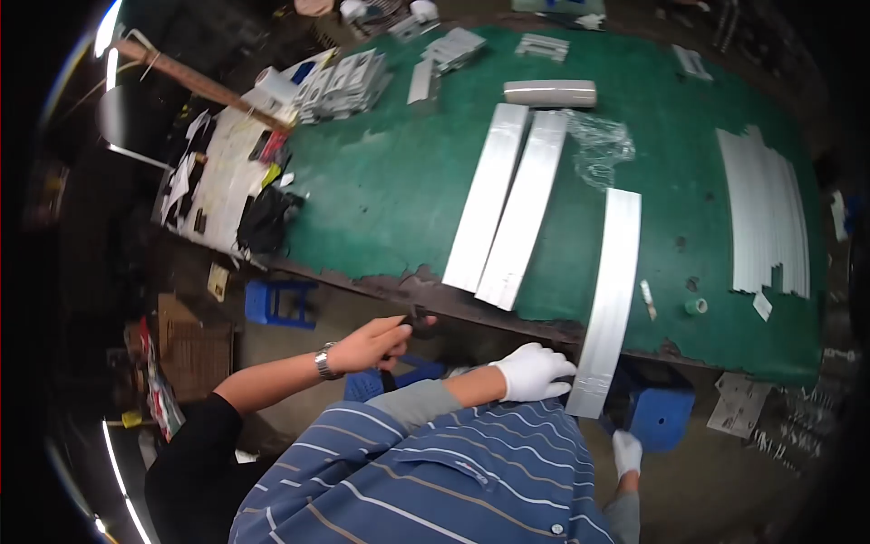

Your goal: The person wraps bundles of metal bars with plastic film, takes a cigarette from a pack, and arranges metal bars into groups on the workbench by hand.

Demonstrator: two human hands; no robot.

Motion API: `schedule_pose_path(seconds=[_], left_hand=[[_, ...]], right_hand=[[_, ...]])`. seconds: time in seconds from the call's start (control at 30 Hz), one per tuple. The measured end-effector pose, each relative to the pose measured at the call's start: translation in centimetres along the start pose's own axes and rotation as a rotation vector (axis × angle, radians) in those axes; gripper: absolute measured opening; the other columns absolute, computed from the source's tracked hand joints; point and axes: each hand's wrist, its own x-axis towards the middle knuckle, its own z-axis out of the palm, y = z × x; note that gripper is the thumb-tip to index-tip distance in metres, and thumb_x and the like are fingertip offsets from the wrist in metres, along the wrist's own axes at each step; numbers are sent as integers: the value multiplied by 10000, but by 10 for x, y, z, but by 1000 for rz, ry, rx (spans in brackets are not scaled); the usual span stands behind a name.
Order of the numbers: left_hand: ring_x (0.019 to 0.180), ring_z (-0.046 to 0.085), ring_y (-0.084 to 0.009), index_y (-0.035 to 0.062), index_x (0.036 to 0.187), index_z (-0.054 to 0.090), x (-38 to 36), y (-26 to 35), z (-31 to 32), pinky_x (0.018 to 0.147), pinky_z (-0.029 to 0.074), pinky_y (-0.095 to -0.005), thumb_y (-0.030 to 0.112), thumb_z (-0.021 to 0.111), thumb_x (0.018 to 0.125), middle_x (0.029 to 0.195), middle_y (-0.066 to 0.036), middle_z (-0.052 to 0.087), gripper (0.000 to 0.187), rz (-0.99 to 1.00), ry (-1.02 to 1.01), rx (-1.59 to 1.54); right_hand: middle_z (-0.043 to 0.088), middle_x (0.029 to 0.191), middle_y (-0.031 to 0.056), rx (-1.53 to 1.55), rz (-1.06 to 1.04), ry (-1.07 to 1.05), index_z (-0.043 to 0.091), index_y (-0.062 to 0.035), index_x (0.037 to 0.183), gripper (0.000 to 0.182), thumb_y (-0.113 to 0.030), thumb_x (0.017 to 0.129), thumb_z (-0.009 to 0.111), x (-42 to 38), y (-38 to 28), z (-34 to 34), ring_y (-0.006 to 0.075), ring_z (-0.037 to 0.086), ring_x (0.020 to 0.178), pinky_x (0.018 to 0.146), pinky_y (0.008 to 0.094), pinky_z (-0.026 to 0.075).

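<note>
My left hand [535, 372], in a white glove, is in front of my body with its fingers bent. Its fingertips come up to the left edge of a long silver strip [609, 290], close to its lower end; any grip there is hidden. That strip lies across the table's front edge and overhangs it towards me. My right hand [627, 451], also gloved, hangs low at the right beside a blue stool [660, 412]; its fingers are too small to read. Two more silver strips, a left one [489, 195] and a right one [528, 208], lie side by side on the table.
At left, another person's bare hand [385, 340] holds a small black object [419, 322]. The green table [381, 208] carries a film roll [550, 92], crumpled clear film [603, 145], stacked strips [766, 213], a green tape roll [696, 306] and metal parts [344, 86].
</note>
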Motion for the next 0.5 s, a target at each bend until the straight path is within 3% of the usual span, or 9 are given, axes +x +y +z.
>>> schedule_pose_path(seconds=[0.03,0.07,0.13,0.17,0.3,0.33,0.4,0.47,0.5], left_hand=[[899,674,-337,90,1128,693,0,2,-8,856,505,-417,300,619,928,1028,-114,714,299,11,44,9],[837,680,-342,89,1111,691,3,13,-29,817,515,-413,306,620,926,994,-124,715,294,-45,-7,36],[760,679,-350,83,1084,692,-1,29,-65,762,525,-411,302,610,928,930,-131,715,281,70,151,162],[719,676,-345,79,1056,690,-4,40,-92,708,523,-404,313,620,908,870,-130,710,285,34,162,158],[690,675,-309,85,1025,682,-26,45,-194,679,512,-382,347,652,862,867,-106,712,310,-279,207,572],[725,676,-305,68,1070,678,-37,46,-216,693,518,-388,366,675,854,910,-99,712,368,-250,335,643],[821,696,-284,45,1209,650,-64,46,-254,753,538,-364,406,713,851,1024,-110,712,512,-260,403,606],[912,698,-278,8,1337,576,-91,39,-277,823,544,-339,477,748,844,1167,-129,696,702,-363,340,400],[912,698,-278,8,1337,576,-105,26,-282,823,544,-339,477,748,844,1167,-129,696,702,-369,338,415]], right_hand=[[739,1048,175,128,144,-45,692,80,1086,398,-285,933,654,-34,-16,3,302,681,961,878,351,516],[693,1205,226,100,243,-174,613,108,1254,496,-261,929,675,-57,-34,-5,312,677,1089,917,349,518],[687,1188,231,211,289,-204,578,123,1300,538,-263,936,669,-95,-16,2,279,682,1002,892,331,523],[693,1106,202,388,439,-305,564,95,1334,537,-255,942,675,-112,-42,-11,206,656,913,861,280,523],[690,1106,200,522,427,-420,565,84,1334,523,-280,964,629,-119,-70,-24,221,657,916,863,298,524],[689,1106,199,572,416,-454,565,81,1333,519,-288,972,614,-118,-75,-28,225,657,918,863,304,524],[687,1106,198,700,356,-524,566,74,1333,514,-305,986,583,-98,-95,-20,235,657,920,865,316,524],[685,1106,196,813,306,-606,566,67,1333,511,-321,1001,553,-83,-110,-15,245,657,922,866,328,524],[684,1106,195,870,287,-646,567,63,1332,510,-329,1008,537,-79,-117,-13,250,657,923,867,334,524]])
